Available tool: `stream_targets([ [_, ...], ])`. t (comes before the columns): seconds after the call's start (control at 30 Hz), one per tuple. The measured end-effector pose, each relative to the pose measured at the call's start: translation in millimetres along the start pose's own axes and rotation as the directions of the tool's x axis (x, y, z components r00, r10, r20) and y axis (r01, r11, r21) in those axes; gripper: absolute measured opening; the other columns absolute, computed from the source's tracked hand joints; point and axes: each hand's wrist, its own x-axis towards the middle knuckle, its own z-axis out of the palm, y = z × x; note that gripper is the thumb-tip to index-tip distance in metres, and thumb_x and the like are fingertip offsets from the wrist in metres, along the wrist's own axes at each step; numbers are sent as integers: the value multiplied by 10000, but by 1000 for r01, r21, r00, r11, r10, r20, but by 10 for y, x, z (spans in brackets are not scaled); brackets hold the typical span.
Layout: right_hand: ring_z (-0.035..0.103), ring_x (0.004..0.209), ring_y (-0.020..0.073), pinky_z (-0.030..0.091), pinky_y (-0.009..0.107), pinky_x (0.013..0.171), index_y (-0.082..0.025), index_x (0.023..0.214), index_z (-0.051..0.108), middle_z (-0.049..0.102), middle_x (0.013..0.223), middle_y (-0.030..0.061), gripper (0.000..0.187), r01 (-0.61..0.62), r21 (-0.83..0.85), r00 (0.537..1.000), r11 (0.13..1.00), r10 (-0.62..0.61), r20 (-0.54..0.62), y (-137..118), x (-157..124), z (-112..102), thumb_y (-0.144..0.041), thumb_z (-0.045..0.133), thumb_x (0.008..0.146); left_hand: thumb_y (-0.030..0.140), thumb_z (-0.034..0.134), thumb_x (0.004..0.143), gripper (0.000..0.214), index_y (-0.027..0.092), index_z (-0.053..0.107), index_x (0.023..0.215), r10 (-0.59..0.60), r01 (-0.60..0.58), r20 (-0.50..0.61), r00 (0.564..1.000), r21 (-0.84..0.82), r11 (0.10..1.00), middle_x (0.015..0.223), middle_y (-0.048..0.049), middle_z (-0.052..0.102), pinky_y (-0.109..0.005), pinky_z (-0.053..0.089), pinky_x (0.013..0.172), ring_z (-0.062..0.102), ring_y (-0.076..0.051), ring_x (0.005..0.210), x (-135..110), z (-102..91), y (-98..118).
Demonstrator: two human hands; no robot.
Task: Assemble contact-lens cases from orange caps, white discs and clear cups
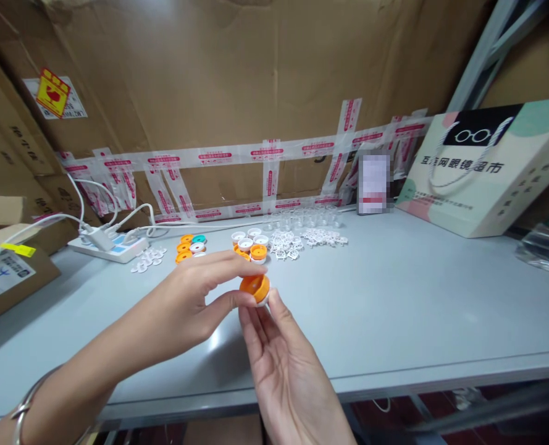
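Note:
A small round orange and white cap (254, 288) is held above the grey table (394, 296). My left hand (195, 296) pinches it from the left between thumb and fingers. My right hand (283, 364) comes up from below, palm up, with its fingertips pressed on the cap's underside. Behind the hands lie more orange and white caps (251, 244), a few orange and teal caps (189, 244), and heaps of small clear plastic rings (302, 238).
A white power strip (110, 246) with plugs and cables lies at the back left. Taped cardboard (255, 93) walls the back. A printed paper box (487, 167) leans at the right, a plastic bag (545, 247) beside it. A cardboard box (5, 272) sits at the left edge.

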Motion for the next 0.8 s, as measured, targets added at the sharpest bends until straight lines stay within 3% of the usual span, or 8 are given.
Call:
stream_targets([
  [0.2,678,789,106,572,196,731,-100,936,676,705,962,85,185,-2,3,1000,1000,2,21,-7,9,-15,-165,634,768,181,524,847,243,235,593,1073,17,-18,31,999,42,999,1028,-18,659,-255,459,826,597,-157,946,25,-14,21],
  [0.6,674,766,91,566,186,737,-109,929,681,712,924,66,166,38,-34,995,999,-35,89,-19,31,-43,-179,615,794,113,528,804,167,175,636,915,78,-76,-10,997,144,987,846,-31,673,-238,473,683,616,-145,761,106,6,81],
  [0.8,679,732,88,569,197,731,-127,872,692,722,845,48,130,17,-42,995,999,-12,102,-21,30,-52,-203,612,803,181,528,831,210,190,642,1007,66,-65,-15,998,48,997,945,-53,663,-254,479,747,611,-156,852,97,20,18],
])
